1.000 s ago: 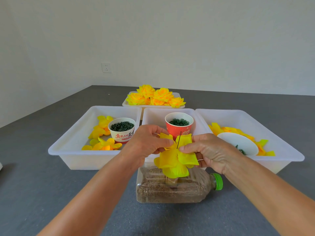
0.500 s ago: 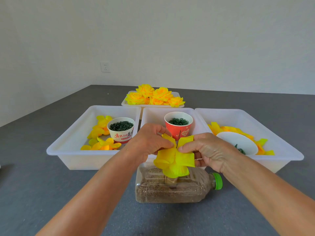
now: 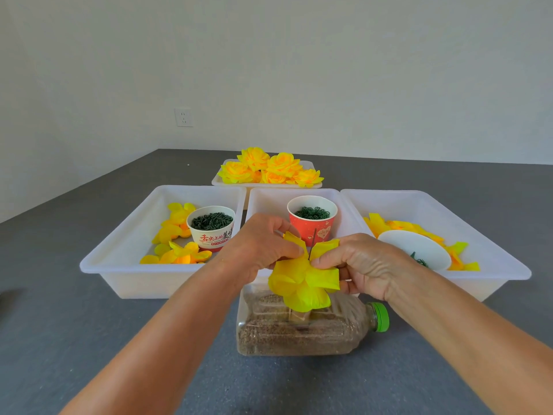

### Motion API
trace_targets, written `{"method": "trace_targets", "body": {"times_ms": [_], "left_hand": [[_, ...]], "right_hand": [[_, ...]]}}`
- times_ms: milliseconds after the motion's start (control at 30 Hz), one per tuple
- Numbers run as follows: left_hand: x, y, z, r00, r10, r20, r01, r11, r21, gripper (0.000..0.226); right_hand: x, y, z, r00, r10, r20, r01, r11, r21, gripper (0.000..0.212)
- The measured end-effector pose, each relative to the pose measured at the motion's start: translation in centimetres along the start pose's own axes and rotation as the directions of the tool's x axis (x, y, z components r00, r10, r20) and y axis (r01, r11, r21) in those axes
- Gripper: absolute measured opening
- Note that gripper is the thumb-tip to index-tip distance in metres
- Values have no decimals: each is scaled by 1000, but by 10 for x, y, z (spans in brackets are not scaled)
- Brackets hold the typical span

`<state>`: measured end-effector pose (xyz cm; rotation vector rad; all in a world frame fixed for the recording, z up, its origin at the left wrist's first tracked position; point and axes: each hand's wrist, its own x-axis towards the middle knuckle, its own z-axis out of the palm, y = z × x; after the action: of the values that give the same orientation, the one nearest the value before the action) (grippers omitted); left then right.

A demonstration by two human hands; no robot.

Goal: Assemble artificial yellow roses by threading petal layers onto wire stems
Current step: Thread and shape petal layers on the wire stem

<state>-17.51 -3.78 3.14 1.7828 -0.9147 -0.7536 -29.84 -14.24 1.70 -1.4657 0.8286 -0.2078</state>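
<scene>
Both hands are up front pinching a yellow petal layer (image 3: pixel 302 280) from either side, left hand (image 3: pixel 258 245) on the left edge, right hand (image 3: pixel 363 262) on the right. A thin dark wire (image 3: pixel 312 240) pokes up through the middle of it. Right under that is a clear bottle (image 3: pixel 299 327) lying on its side, green cap to the right, full of brownish grain. Behind are three white tubs (image 3: pixel 119 262) with loose petals and cups of green bits, plus a tray of finished roses (image 3: pixel 269 169) further back.

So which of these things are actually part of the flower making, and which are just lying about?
In use:
left hand
right hand
petal layer
wire stem
sand-filled bottle

Lying about:
finished roses
red cup
white cup
wall socket
</scene>
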Motion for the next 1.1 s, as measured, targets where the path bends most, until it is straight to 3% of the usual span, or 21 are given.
{"method": "trace_targets", "body": {"times_ms": [200, 367, 567, 767, 1100], "left_hand": [[-5, 1, -2, 999, 33, 27, -33, 999, -6, 25], [-7, -2, 0, 993, 117, 0, -117, 989, 89, 29], [-11, -9, 6, 984, 175, -38, -162, 962, 221, 32], [-8, -11, 6, 990, 135, -45, -124, 972, 201, 32], [-3, -10, 2, 998, -14, 62, 8, 995, 101, 26]], "right_hand": [[0, -1, -3, 999, -37, 0, 37, 999, -17, 20], [-1, -6, -1, 999, -32, 25, 34, 997, -70, 35], [4, 2, 1, 997, 2, 74, 3, 998, -66, 32], [5, 5, -1, 997, 10, 81, -5, 998, -56, 22], [3, 10, -4, 998, 18, 55, -14, 997, -73, 16]]}}
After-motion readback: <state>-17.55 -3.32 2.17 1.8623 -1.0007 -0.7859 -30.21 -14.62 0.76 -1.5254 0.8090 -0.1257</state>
